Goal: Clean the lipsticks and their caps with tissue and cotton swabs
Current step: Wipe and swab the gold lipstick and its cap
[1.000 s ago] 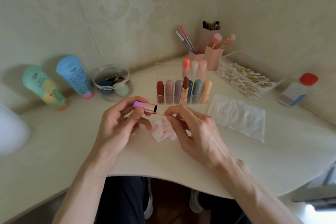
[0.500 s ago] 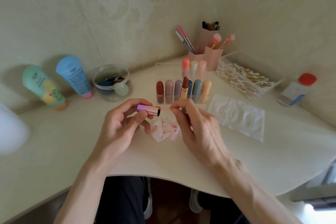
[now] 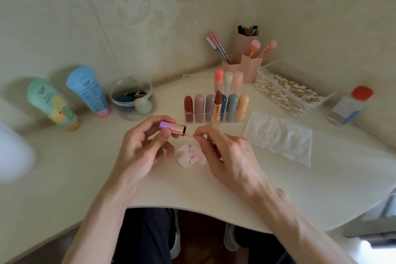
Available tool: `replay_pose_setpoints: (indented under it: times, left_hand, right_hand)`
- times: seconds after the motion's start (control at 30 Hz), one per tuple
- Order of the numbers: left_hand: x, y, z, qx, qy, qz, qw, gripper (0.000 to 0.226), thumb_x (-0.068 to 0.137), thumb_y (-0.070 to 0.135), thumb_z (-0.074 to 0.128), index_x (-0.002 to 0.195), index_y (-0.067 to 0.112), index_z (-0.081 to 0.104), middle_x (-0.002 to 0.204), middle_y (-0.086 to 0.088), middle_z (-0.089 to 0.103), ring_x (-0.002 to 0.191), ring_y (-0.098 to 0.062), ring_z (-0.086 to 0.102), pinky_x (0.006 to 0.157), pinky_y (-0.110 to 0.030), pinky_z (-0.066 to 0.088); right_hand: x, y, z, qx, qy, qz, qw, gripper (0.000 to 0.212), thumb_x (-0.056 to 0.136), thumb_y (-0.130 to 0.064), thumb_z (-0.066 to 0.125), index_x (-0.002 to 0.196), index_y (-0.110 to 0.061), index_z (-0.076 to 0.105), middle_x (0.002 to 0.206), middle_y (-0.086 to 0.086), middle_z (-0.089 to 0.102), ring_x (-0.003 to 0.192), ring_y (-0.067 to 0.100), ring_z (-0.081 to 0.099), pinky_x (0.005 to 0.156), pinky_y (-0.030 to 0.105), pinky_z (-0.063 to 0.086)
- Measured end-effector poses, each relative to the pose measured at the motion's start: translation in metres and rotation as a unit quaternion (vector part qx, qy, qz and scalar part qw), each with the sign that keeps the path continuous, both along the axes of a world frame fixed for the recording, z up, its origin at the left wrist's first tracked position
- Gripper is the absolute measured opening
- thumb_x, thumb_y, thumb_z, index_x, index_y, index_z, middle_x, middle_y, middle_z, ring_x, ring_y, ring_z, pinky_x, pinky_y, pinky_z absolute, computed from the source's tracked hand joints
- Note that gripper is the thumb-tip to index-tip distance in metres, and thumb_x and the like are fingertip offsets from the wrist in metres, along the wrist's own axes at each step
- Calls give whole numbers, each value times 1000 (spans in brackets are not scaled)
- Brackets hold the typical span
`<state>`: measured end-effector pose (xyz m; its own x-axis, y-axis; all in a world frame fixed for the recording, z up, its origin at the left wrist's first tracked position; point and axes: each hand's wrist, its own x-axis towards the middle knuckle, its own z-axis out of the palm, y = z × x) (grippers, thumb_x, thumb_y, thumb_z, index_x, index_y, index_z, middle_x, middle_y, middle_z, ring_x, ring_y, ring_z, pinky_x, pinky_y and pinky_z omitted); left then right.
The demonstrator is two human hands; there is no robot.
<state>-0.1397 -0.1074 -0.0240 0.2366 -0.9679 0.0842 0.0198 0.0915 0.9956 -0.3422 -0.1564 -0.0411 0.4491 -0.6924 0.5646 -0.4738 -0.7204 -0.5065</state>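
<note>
I am watching the left hand [image 3: 141, 148] holding the cap [image 3: 172, 128] above the table [image 3: 85, 167], thumb and fingers curled round its barrel. The cap is lying near level, its long axis running left to right, closed end to the left and dark open mouth facing right. The right hand [image 3: 227, 154] is pinching a swab [image 3: 190, 134] between thumb and forefinger. Its pink-stained tip is sitting right at the mouth; whether it is inside I cannot tell. Below the hands a stained tissue [image 3: 191, 155] is lying crumpled.

I am judging the main risk to be the bare lipstick [image 3: 217, 106], standing upright just behind the right fingers, in front of the rack [image 3: 185, 85]. A wide sweep of that hand could be tipping it and smearing the table. Pressing hard could also be bending the thin swab, or dragging pigment onto the cap's outside.
</note>
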Motion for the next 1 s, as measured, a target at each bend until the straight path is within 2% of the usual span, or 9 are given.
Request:
replay_pose_setpoints:
  times: [0.13, 0.23, 0.43, 0.57, 0.7, 0.77, 0.83, 0.93, 1.0]
  left_hand:
    - [-1, 1, -1, 8, -22, 4, 1000, 13, 97, 22, 65, 108, 17, 71, 104, -6, 77, 59, -22, 57, 48, -16, 37]
    - [-3, 2, -1, 6, -40, -4, 999, 12, 98, 23, 66, 108, 20, 73, 104, -5, 77, 62, -21, 58, 60, -21, 50]
    - [-2, 2, 0, 26, -37, -13, 999, 11, 97, 23, 67, 105, 22, 74, 101, -7, 76, 68, -21, 59, 72, -33, 55]
    - [-3, 3, 2, 22, -46, -21, 998, 13, 98, 18, 65, 109, 15, 72, 103, -8, 76, 63, -22, 58, 68, -25, 55]
    - [-4, 4, 4, 30, -31, 2, 999, 13, 96, 20, 68, 107, 17, 73, 100, -7, 77, 64, -25, 59, 65, -23, 54]
    - [-5, 6, 6, 32, -18, 8, 999, 13, 96, 18, 69, 108, 12, 71, 101, -10, 77, 63, -28, 58, 57, -20, 50]
    - [-7, 7, 8, 25, -19, 14, 999, 15, 95, 17, 70, 108, 8, 70, 102, -11, 78, 62, -27, 57, 54, -19, 47]
    - [-10, 4, 8, 11, -40, 4, 999, 16, 94, 17, 72, 108, 9, 69, 106, -9, 78, 64, -25, 60, 72, -38, 56]
    - [-14, 2, 7, 1, -39, -2, 999, 16, 93, 16, 73, 106, 8, 69, 103, -7, 79, 69, -30, 63, 82, -47, 57]
  right_hand:
    - [-2, 0, -1, 37, -9, 18, 999, 14, 110, -23, 53, 113, -16, 64, 74, -9, 64, 55, 9, 50, 51, 37, 47]
    - [-3, -1, 0, 78, -22, 27, 996, 14, 111, -26, 50, 114, -19, 61, 75, -6, 68, 59, 14, 59, 56, 40, 50]
    - [-8, -6, 3, 94, -59, -7, 994, 9, 111, -21, 54, 110, -14, 60, 61, -11, 50, 50, 13, 44, 51, 25, 34]
    - [-13, -10, 6, 107, -84, -24, 990, 7, 109, -17, 57, 108, -14, 62, 58, -10, 46, 51, 16, 42, 52, 23, 31]
    - [-22, -12, 12, 124, -78, 34, 989, 8, 108, -16, 57, 108, -13, 65, 75, -10, 60, 63, 15, 52, 59, 20, 39]
    - [-29, -16, 11, 125, -65, 44, 989, 8, 107, -13, 60, 107, -12, 67, 89, -17, 64, 75, 5, 59, 69, 13, 41]
    - [-35, -23, 9, 107, -50, 26, 993, 8, 105, -12, 62, 106, -11, 70, 96, -14, 67, 86, -1, 59, 76, 11, 40]
    - [-44, -30, 4, 60, -20, -21, 998, 7, 103, -12, 65, 101, -14, 71, 102, -8, 65, 93, 10, 55, 82, 19, 41]
    - [-49, -31, 0, 36, -6, -58, 998, 5, 101, -12, 68, 100, -14, 73, 104, -4, 61, 96, 18, 51, 86, 24, 41]
